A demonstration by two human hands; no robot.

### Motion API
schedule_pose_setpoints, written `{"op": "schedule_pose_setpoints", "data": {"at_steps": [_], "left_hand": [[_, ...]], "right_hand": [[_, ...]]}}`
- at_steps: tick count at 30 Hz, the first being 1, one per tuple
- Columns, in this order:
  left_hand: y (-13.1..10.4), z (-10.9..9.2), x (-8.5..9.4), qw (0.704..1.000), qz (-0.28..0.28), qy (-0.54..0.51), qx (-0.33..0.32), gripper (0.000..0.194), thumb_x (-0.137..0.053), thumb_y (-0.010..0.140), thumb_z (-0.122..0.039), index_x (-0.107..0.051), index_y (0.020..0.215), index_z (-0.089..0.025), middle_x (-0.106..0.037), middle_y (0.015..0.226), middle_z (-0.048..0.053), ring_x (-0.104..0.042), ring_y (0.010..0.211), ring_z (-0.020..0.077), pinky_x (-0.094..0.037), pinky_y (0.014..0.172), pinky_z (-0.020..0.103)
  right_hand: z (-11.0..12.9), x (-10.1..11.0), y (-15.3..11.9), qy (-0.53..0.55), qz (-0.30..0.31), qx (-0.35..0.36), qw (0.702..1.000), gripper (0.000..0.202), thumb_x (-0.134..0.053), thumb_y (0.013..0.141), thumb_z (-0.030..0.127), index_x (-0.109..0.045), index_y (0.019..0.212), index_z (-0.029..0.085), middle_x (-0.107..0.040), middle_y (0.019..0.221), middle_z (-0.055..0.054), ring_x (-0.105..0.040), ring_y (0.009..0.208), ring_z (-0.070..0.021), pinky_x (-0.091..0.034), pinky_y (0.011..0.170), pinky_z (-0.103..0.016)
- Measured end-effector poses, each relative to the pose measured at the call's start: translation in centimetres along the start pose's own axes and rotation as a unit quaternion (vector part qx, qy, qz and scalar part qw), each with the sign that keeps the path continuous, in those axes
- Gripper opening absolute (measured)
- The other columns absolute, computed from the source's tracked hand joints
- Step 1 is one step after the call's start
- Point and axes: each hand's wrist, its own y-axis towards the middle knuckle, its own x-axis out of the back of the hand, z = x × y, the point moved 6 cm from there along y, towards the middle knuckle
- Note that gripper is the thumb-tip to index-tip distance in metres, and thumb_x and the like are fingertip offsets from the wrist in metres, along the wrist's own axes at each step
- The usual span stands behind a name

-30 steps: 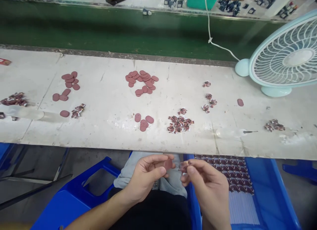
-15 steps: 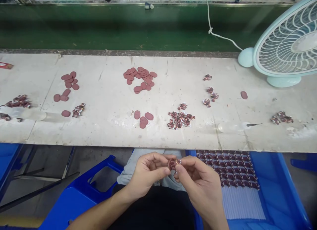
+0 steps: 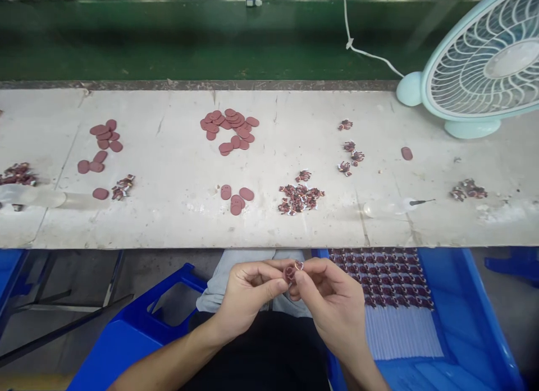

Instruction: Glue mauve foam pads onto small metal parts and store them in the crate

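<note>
Above my lap, just off the table's front edge, my left hand (image 3: 248,295) and my right hand (image 3: 330,301) meet in a pinch. Between their fingertips is a small dark-red figurine (image 3: 289,274) with a white and orange part on top; the fingers cover much of it. My left thumb and fingers grip its left side, and my right thumb and forefinger press on its right. It may rest on a reddish oval base, but I cannot tell. On the table ahead lie a pile of similar brown-and-white figurines (image 3: 300,199) and some reddish oval discs (image 3: 236,204).
A larger pile of oval discs (image 3: 229,124) lies farther back on the table (image 3: 177,211). Right of my lap, a blue bin (image 3: 463,301) holds rows of figurines. A dropper bottle (image 3: 385,207) lies on its side. A pale-blue fan (image 3: 475,87) stands back right; a blue stool (image 3: 138,329) is at left.
My view has tilted slightly down and turned right, so the table things appear shifted left and up. Both hands keep pinching the figurine, with only slight finger movement.
</note>
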Motion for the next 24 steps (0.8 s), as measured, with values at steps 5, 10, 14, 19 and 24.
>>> {"op": "schedule_pose_setpoints", "data": {"at_steps": [5,10,14,19,24], "left_hand": [[0.2,0.6,-0.7,0.999,0.005,0.051,-0.001,0.011,-0.077,0.079,-0.012,-0.079,0.083,-0.022,-0.076,0.116,0.007,-0.072,0.105,0.0235,-0.058,0.09,0.033],[0.4,1.6,-3.0,0.986,0.09,0.131,0.049,0.015,-0.075,0.081,-0.015,-0.08,0.091,-0.025,-0.069,0.131,0.008,-0.068,0.115,0.027,-0.058,0.095,0.035],[1.2,1.9,-2.5,0.969,0.119,0.209,0.055,0.015,-0.072,0.084,-0.019,-0.077,0.097,-0.023,-0.067,0.132,0.011,-0.067,0.116,0.0308,-0.062,0.087,0.037],[2.7,1.3,1.2,0.948,0.041,0.316,-0.003,0.008,-0.071,0.085,-0.02,-0.075,0.092,-0.019,-0.074,0.115,0.008,-0.07,0.108,0.0286,-0.063,0.084,0.038],[3.1,1.4,1.8,0.923,0.049,0.381,-0.028,0.007,-0.071,0.085,-0.022,-0.074,0.089,-0.018,-0.074,0.108,0.009,-0.07,0.106,0.0293,-0.064,0.084,0.04]], "right_hand": [[0.0,1.8,-0.8,0.003,0.002,-0.017,1.0,0.008,-0.07,0.089,0.027,-0.075,0.096,0.026,-0.075,0.083,-0.001,-0.071,0.068,-0.0127,-0.062,0.062,-0.021],[-0.8,5.8,-3.0,0.011,-0.045,-0.031,0.998,0.01,-0.071,0.088,0.028,-0.076,0.096,0.024,-0.077,0.089,-0.003,-0.074,0.071,-0.0155,-0.064,0.061,-0.024],[-4.2,13.9,-8.1,-0.13,-0.246,-0.051,0.959,0.019,-0.072,0.087,0.035,-0.075,0.1,0.022,-0.078,0.091,-0.005,-0.075,0.074,-0.0192,-0.065,0.065,-0.03],[-11.9,19.8,-15.6,-0.413,-0.227,-0.187,0.862,0.032,-0.053,0.097,0.042,-0.076,0.103,0.021,-0.076,0.108,-0.008,-0.072,0.1,-0.0235,-0.06,0.085,-0.035],[-18.8,18.9,-18.8,-0.472,-0.137,-0.295,0.819,0.031,-0.046,0.099,0.031,-0.075,0.107,0.022,-0.076,0.108,-0.008,-0.072,0.099,-0.0238,-0.054,0.09,-0.033]]}}
